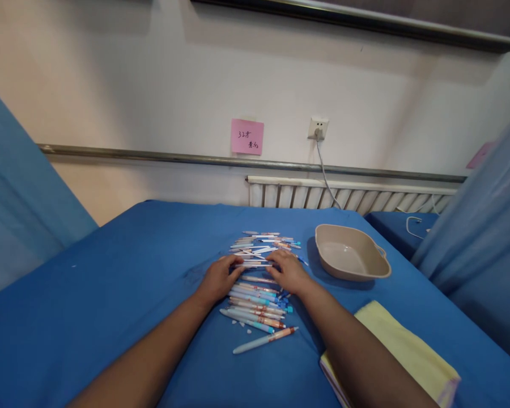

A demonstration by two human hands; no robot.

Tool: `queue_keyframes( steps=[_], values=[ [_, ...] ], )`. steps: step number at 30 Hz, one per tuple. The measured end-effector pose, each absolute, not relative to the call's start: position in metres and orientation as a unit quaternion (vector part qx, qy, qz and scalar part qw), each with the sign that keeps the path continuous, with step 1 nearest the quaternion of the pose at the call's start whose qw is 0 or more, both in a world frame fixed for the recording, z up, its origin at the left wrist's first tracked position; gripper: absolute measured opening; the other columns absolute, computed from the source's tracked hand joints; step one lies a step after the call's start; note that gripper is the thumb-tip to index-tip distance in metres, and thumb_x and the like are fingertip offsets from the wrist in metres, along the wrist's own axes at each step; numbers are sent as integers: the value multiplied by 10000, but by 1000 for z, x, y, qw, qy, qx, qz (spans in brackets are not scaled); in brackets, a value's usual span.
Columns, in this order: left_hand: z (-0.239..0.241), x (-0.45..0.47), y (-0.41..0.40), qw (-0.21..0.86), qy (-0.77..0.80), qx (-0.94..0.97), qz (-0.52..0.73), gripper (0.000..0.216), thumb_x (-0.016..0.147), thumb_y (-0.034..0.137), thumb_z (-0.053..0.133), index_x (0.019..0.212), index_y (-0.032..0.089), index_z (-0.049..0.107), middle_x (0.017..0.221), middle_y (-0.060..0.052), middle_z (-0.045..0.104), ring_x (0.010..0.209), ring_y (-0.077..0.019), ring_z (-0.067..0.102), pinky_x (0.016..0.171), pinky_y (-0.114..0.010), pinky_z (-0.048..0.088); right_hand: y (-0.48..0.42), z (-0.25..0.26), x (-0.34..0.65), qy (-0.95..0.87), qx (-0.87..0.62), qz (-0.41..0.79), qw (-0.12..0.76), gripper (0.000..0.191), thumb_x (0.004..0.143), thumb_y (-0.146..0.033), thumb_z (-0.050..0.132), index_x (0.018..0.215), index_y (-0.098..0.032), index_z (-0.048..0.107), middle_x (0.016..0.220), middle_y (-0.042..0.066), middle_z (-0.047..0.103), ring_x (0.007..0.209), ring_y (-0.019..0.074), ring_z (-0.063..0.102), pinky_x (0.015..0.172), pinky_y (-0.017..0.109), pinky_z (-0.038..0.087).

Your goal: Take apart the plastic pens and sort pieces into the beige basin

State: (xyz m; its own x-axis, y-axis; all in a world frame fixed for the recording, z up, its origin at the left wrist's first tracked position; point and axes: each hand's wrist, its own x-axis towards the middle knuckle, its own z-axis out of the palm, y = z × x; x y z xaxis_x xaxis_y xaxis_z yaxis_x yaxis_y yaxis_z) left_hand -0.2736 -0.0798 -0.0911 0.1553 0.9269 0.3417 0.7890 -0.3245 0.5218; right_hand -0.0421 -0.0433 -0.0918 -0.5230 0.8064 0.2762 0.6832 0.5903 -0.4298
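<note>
1. Resting palm-down at centre frame, the person's left hand (218, 279) and right hand (289, 271) meet over a heap of pens (257, 303) spread on a blue table (110, 294).
2. Both hands are narrow, fingers curled, their tips touching opposite ends of one white pen (253, 264) lying crosswise between them. Whether either hand truly grips it cannot be told.
3. The heap runs from beside the wrists up past the fingers toward the wall. Its pens are mostly white and pale blue, some with orange sections. One pale pen with an orange end (264, 340) lies apart at the heap's near edge. Any print on the barrels is too small to read.
4. A beige tray (365, 273) sits right of centre, near the right hand but not touching it.
5. A yellow cloth (408, 345) lies at lower right, beside the right forearm.
6. On the wall at upper centre, a pink note (247, 136) bears handwriting: "32", then characters too small to make out. Just right of it, a white socket (318, 128) holds a plug.
</note>
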Motion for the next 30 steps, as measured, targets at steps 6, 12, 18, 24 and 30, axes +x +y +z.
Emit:
queue_keyframes(
  steps=[6,12,18,24,30],
  values=[
    [-88,-276,-80,117,576,749,307,250,821,367,536,958,182,635,918,-64,681,867,-220,616,803,-331,464,-51,-84,-49,-885,-443,72,122,185,892,-271,500,979,-250,663,1003,29,663,968,188,553,847,291,352],
    [-84,-283,-78,98,612,732,284,207,813,325,537,942,203,644,938,-54,687,908,-226,607,827,-331,449,-42,-82,-33,-865,-485,48,118,197,860,-202,513,998,-213,652,1032,85,639,1023,245,523,865,354,337],
    [-85,-283,-78,71,579,761,283,192,801,312,548,910,193,650,916,-58,682,907,-233,595,827,-342,436,-46,-82,-35,-859,-482,69,156,229,846,-273,549,1050,-187,607,1072,90,616,1015,224,536,846,323,373],
    [-88,-283,-77,70,572,766,285,178,820,293,518,900,186,635,911,-58,676,893,-224,588,840,-349,429,-52,-82,-42,-899,-375,173,145,165,763,-202,612,923,-214,647,871,22,668,805,154,593,692,230,402],
    [-82,-277,-84,91,541,777,309,218,828,325,534,961,182,630,949,-64,667,917,-224,584,842,-350,438,-50,-83,-41,-895,-371,176,172,122,821,-200,547,904,-197,637,879,43,655,822,161,572,722,248,392]
  ],
)
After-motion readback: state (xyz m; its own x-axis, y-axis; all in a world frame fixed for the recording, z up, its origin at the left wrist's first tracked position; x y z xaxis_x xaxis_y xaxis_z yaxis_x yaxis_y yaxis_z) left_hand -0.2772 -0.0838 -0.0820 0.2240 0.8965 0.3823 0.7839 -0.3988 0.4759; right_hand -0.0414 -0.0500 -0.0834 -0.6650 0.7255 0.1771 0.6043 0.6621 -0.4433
